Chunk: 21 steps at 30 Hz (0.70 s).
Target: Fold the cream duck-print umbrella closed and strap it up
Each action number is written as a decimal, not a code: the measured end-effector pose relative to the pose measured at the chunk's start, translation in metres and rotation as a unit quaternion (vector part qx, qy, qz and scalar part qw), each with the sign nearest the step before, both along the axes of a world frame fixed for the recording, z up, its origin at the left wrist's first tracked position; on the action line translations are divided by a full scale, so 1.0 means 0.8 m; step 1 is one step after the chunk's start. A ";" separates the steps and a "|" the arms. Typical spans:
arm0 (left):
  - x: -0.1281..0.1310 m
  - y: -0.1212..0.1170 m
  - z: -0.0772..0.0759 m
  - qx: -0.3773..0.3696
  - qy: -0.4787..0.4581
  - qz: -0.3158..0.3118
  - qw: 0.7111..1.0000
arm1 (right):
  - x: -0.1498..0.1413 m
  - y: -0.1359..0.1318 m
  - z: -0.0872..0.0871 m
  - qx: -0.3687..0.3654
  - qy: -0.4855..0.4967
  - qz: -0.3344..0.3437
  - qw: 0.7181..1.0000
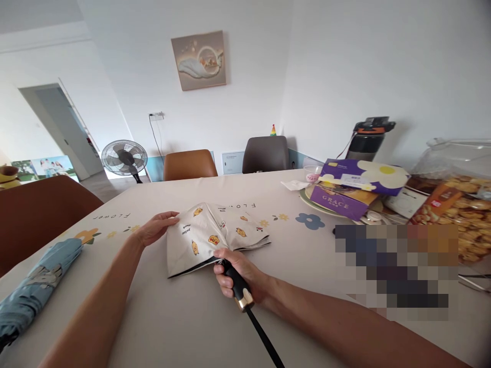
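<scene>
A folding umbrella (199, 230) with a white canopy and small yellow cartoon figures is partly spread above the table, its dark lining showing along the lower edge. My right hand (245, 273) is wrapped round its black handle, which has a gold band at the end. A black strap (264, 335) runs from the handle down out of view. At the canopy's left side, my left hand (157, 228) pinches the fabric between thumb and fingers. A folded light blue umbrella (42, 283) lies on the table to the left of my left forearm.
The table (172, 327) has a flower-printed cover. On its right are purple boxes (362, 176) on a plate, a dark bottle (367, 140), a clear snack container (466, 214) and a pixelated area. Chairs (191, 164) and a fan (125, 157) stand beyond.
</scene>
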<state>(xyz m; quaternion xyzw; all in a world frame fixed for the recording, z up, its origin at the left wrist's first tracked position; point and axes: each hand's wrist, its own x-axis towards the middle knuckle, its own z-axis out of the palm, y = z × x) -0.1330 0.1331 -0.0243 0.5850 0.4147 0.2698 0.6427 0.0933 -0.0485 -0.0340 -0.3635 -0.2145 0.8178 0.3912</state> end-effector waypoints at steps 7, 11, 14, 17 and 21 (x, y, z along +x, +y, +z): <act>0.065 -0.022 0.031 0.196 0.136 0.236 0.942 | -0.002 0.001 0.000 0.015 0.004 -0.029 0.999; 0.138 -0.077 0.035 0.347 0.012 0.201 0.916 | -0.005 -0.002 0.001 0.030 -0.024 -0.066 0.997; 0.175 -0.112 0.017 0.350 -0.055 0.103 0.930 | -0.007 -0.005 -0.001 0.051 -0.053 -0.073 0.995; 0.186 -0.124 -0.004 0.261 -0.081 0.138 0.952 | -0.010 -0.006 -0.007 0.085 -0.082 -0.088 0.989; 0.181 -0.122 -0.006 0.158 -0.093 0.165 0.969 | -0.011 -0.006 -0.009 0.130 -0.097 -0.073 0.984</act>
